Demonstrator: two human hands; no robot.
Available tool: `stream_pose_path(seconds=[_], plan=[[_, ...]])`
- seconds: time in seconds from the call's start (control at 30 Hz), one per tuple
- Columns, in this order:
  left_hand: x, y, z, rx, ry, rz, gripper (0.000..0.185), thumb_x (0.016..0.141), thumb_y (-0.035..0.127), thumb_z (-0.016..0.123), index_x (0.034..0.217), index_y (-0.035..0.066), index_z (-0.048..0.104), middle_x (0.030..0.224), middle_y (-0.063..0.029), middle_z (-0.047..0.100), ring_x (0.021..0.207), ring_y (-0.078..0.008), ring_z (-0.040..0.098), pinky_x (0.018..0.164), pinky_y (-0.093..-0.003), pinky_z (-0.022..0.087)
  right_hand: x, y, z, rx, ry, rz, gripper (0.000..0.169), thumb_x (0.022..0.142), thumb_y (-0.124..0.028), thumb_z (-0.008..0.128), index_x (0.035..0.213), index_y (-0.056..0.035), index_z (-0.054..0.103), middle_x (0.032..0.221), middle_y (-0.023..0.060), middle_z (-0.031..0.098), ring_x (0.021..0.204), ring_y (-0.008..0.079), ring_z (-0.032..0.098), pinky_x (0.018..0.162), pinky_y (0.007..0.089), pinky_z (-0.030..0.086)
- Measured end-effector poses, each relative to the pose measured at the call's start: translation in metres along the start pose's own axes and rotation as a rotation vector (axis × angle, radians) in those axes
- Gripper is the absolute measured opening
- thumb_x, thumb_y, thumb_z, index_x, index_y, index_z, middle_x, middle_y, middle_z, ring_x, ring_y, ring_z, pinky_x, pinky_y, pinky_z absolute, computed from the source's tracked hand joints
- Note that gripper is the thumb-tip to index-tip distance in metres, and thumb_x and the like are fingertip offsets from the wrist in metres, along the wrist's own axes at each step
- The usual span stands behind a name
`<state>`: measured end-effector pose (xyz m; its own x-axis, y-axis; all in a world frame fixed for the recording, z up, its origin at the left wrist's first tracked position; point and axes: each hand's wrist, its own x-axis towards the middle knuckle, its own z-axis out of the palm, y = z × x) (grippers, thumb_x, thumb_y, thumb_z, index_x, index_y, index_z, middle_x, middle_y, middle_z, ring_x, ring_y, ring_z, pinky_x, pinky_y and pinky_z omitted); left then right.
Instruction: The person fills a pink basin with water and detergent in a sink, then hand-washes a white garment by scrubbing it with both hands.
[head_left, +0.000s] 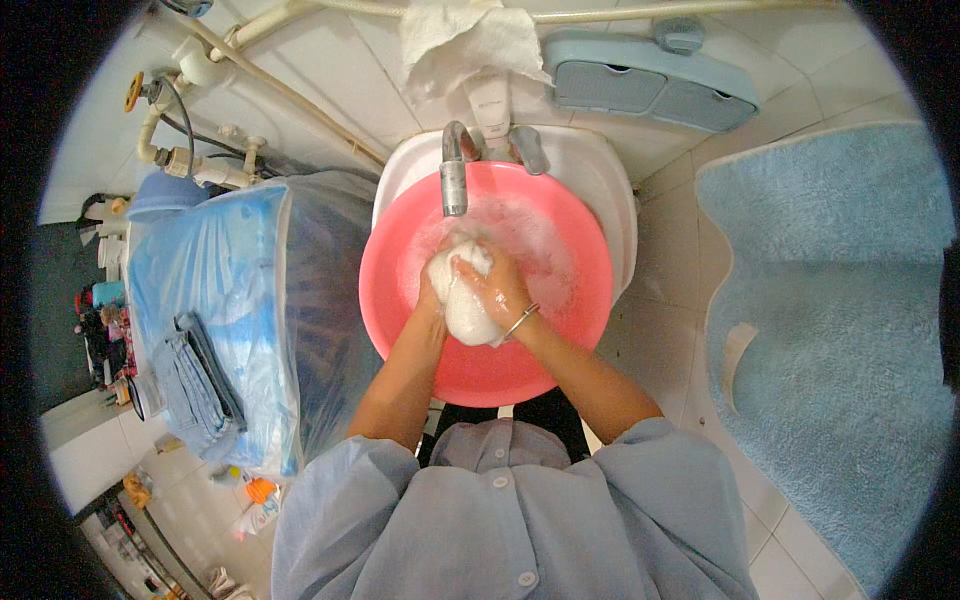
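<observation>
A wet white cloth (471, 309), bunched up, is held between my two hands over a pink plastic basin (480, 375). My left hand (441, 274) clasps its left side, with the fingers partly hidden behind the cloth. On the other side my right hand (501, 285), wet and with a metal bangle at the wrist, presses its fingers onto the cloth. Sudsy water (555, 255) lies in the basin. The basin rests on a white ceramic washbasin (619, 195), beneath a curved metal faucet (453, 187).
A faucet handle (529, 150) and a white tube (491, 105) stand behind the basin. To the left, folded jeans (195, 382) lie on a plastic-covered appliance (225, 262). A blue towel-like mat (825, 300) is at right, near a blue-grey wall rack (652, 86).
</observation>
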<state>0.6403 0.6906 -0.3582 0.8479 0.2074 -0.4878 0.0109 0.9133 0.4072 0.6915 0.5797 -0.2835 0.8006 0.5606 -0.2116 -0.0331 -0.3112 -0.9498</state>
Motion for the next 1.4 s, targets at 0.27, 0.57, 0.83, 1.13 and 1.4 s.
stream_pose_path(seconds=[0.27,0.57,0.83,1.13,1.4], plan=[[-0.035,0.050,0.040,1.100,0.322,0.220,0.028,0.086,0.026,0.056,0.100,0.002,0.059,0.078,-0.0080,0.063,0.068,-0.0150,0.059,0.064,-0.0302,0.047,0.032,0.045,-0.025,-0.480,0.020,-0.181,0.036,0.076,-0.024,0.063,0.106,-0.0052,0.057,0.101,0.0179,0.060,0.098,0.0332,0.055,0.089,0.0400,0.041],[-0.045,0.061,0.004,2.134,0.295,0.281,0.045,0.079,0.035,0.061,0.118,0.013,0.051,0.134,-0.0191,0.032,0.113,-0.0375,0.042,0.090,-0.0455,0.039,-0.009,0.049,-0.052,-1.066,-0.281,-0.194,0.074,0.068,-0.019,0.068,0.134,-0.0156,0.035,0.141,0.0174,0.025,0.130,0.0394,0.021,0.104,0.0526,0.022],[-0.039,0.006,0.021,2.551,0.018,-0.243,0.069,0.079,0.053,0.053,0.139,0.027,0.028,0.149,-0.0142,0.002,0.133,-0.0461,0.005,0.096,-0.0674,0.021,-0.005,0.044,-0.028,-1.180,-0.621,-0.061,0.080,0.071,-0.056,0.061,0.139,-0.0291,0.027,0.147,0.0131,0.014,0.135,0.0397,0.007,0.098,0.0682,0.014],[-0.030,0.007,0.004,2.470,0.021,-0.091,0.064,0.079,0.049,0.055,0.132,0.017,0.040,0.143,-0.0160,0.024,0.131,-0.0439,0.016,0.096,-0.0660,0.022,0.018,0.052,-0.025,-1.155,-0.564,-0.125,0.065,0.073,-0.048,0.062,0.129,-0.0203,0.044,0.143,0.0132,0.025,0.132,0.0356,0.021,0.100,0.0624,0.019],[-0.005,0.004,-0.019,2.435,0.091,-0.193,0.051,0.081,0.037,0.053,0.126,0.014,0.047,0.137,-0.0163,0.035,0.126,-0.0424,0.028,0.100,-0.0599,0.022,0.032,0.049,-0.009,-1.167,-0.509,0.001,0.056,0.076,-0.042,0.062,0.124,-0.0158,0.048,0.139,0.0119,0.031,0.122,0.0351,0.036,0.097,0.0541,0.031]])
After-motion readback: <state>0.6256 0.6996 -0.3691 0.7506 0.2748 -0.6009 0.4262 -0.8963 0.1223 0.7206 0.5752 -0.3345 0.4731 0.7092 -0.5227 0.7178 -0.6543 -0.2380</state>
